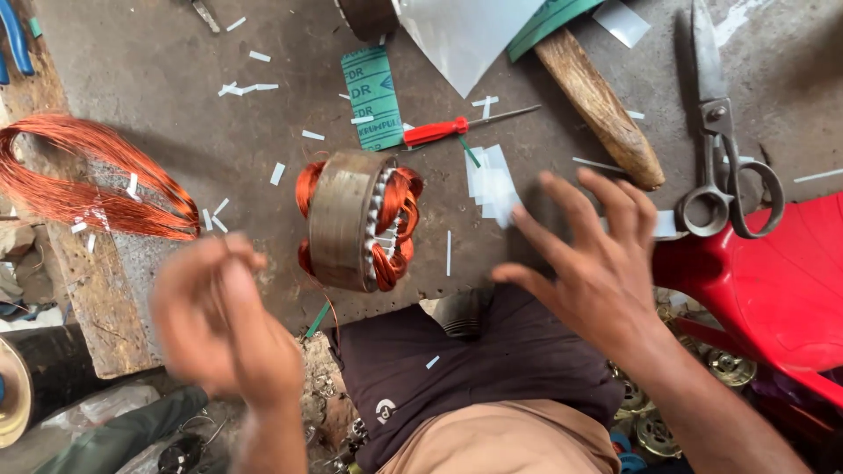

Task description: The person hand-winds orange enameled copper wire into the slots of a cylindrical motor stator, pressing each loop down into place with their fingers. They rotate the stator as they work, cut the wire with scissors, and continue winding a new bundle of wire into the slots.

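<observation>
Copper-wound stator point(356, 219) sits on side on bench, btwn our hands, untouched. Left hand point(224, 320) blurred, fingers curled; grip can't tell. Right hand point(588, 259) spread wide, empty, over paper strips point(490, 189). Screwdriver point(439, 132), scissors point(724, 149) within reach.

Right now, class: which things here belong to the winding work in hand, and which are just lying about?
In use: stator with copper coils; left hand; right hand; white paper strips.

Lying about: scissors; red screwdriver; wooden handle; loose copper wire bundle.

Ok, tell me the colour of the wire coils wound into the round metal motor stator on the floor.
Copper-orange wire coils, seen in the head view, its only view.
</observation>
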